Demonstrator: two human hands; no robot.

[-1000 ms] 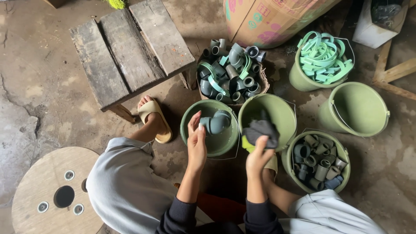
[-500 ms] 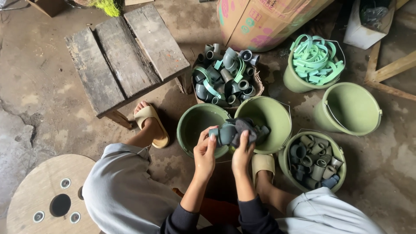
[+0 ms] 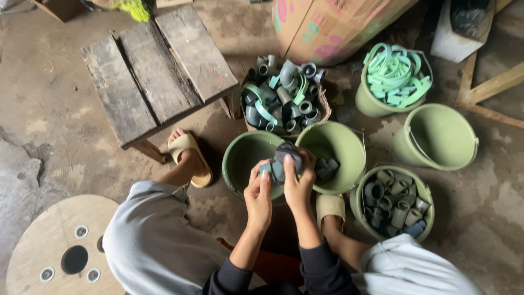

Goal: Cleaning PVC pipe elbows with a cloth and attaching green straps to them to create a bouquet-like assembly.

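My left hand (image 3: 258, 195) and my right hand (image 3: 298, 182) meet over two green buckets, both gripping a grey pipe fitting (image 3: 284, 161) between them. The left green bucket (image 3: 240, 158) lies under my left hand and looks bare inside. The middle green bucket (image 3: 341, 143) holds one grey fitting (image 3: 327, 167) near its near wall. Both forearms wear dark sleeves.
A basket of grey fittings and green strips (image 3: 284, 98) sits beyond the buckets. A bucket of grey fittings (image 3: 394, 203) stands at my right knee, an unfilled bucket (image 3: 436, 136) and a bucket of green strips (image 3: 394, 76) farther right. Wooden stool (image 3: 155, 71) at left, wooden spool (image 3: 52, 246) lower left, cardboard drum (image 3: 338, 24) behind.
My two hands, apart a second ago with a fitting in each, have come together over the buckets and now press the grey pieces into one.
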